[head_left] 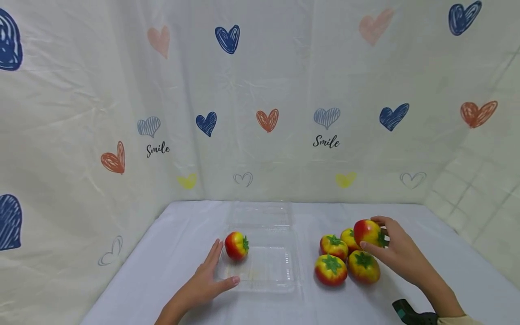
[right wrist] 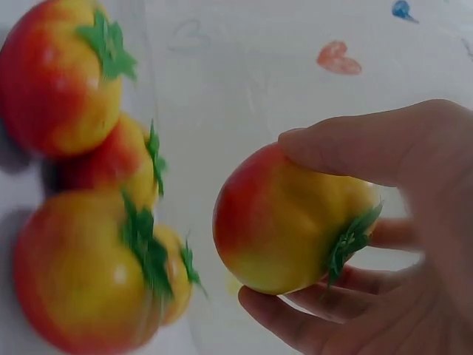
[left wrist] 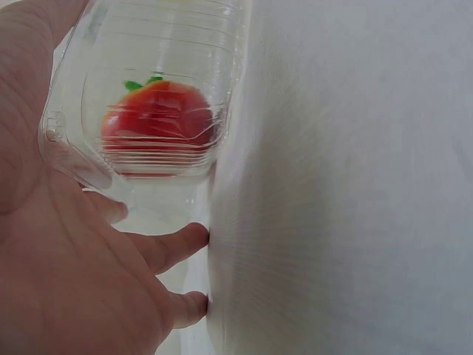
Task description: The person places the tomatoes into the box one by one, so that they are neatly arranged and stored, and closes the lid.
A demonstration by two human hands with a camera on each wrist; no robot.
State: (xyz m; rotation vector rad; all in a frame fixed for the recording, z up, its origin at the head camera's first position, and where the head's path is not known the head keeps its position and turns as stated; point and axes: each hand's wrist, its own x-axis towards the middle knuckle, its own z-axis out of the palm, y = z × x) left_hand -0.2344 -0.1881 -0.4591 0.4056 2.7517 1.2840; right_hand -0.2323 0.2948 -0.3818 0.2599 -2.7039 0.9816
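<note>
My right hand [head_left: 396, 243] pinches a red-and-yellow, tomato-like fruit [head_left: 367, 232] between thumb and fingers, its green leafy top turned toward the palm. In the right wrist view this fruit [right wrist: 284, 222] is raised beside the other fruits [right wrist: 81, 274]. My left hand [head_left: 207, 280] lies along the left side of a clear plastic clamshell box [head_left: 270, 282], fingers extended and thumb spread at its near corner. One similar fruit [head_left: 236, 246] sits inside the box at the left; the left wrist view shows this fruit [left wrist: 159, 118] through the clear wall.
Several more fruits [head_left: 331, 270] stand in a cluster on the white-covered table [head_left: 410, 289], right of the box. The box's lid [head_left: 260, 214] is folded back toward the rear. A white curtain [head_left: 276, 81] printed with hearts hangs behind the table and at its left.
</note>
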